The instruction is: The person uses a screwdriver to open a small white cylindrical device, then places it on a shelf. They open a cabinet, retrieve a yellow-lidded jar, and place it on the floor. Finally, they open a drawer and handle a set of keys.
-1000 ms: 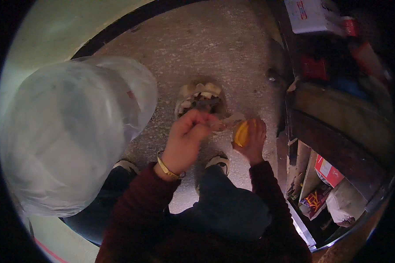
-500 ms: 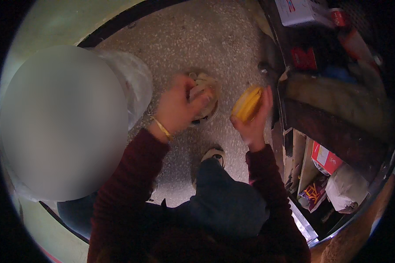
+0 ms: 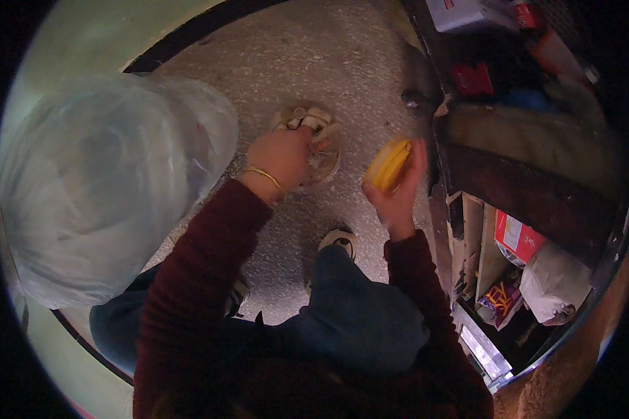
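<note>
A clear round container (image 3: 326, 166) stands on the speckled floor, with pale, short cylindrical pieces (image 3: 313, 119) at its top. My left hand (image 3: 281, 157) is over its near left side, fingers bent down into the mouth. The fingertips are hidden, so whether they grip a piece does not show. To the right of the container, my right hand (image 3: 400, 192) holds up a yellow rounded lid (image 3: 388, 165), tilted on edge, thumb on its near side and fingers behind it.
A big translucent plastic bag (image 3: 105, 188) bulges at the left. On the right stands a dark shelf unit (image 3: 531, 202) holding a red and white box (image 3: 517, 236), a white plastic bag (image 3: 553, 283) and a purple packet (image 3: 500, 300). My shoe (image 3: 339, 241) is just below the container.
My left hand has turned and reached farther into the container's mouth, among the pale pieces. My right hand keeps the yellow lid at about the same place.
</note>
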The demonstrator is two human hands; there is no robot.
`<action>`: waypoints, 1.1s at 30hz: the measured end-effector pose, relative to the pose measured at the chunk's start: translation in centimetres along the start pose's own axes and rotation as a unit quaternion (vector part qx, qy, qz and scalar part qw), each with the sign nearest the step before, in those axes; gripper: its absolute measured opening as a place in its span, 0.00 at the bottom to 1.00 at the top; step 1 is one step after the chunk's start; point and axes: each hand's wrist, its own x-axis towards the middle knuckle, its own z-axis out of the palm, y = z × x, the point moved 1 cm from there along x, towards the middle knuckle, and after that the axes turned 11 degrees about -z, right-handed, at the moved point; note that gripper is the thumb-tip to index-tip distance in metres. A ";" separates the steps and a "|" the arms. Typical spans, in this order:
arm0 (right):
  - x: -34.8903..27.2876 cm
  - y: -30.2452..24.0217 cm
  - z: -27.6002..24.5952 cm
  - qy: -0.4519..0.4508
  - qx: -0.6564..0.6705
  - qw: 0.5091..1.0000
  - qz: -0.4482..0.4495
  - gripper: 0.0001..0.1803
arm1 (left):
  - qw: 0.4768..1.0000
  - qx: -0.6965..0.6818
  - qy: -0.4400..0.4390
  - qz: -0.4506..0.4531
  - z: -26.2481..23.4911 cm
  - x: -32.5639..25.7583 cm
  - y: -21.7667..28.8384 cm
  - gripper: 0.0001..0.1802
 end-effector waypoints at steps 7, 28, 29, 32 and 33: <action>4.3 -2.3 1.9 -0.085 0.080 0.992 -0.048 0.60 | 0.993 0.061 0.092 -0.029 -0.5 -0.8 3.2 0.19; 7.3 -10.1 9.4 -0.384 -0.254 0.845 -0.271 0.50 | 0.601 -0.710 -0.052 -0.362 6.5 -2.1 -7.8 0.24; 7.0 -9.6 8.4 -0.381 -0.255 0.861 -0.221 0.51 | 0.608 -0.706 -0.075 -0.354 7.0 -2.0 -7.8 0.25; 6.0 -6.8 5.2 -0.337 -0.211 0.905 -0.153 0.54 | 0.595 -0.722 -0.145 -0.322 8.3 -1.9 -7.1 0.28; 5.4 -5.7 4.2 -0.316 -0.184 0.919 -0.146 0.55 | 0.564 -0.753 -0.177 -0.288 8.7 -1.8 -6.6 0.29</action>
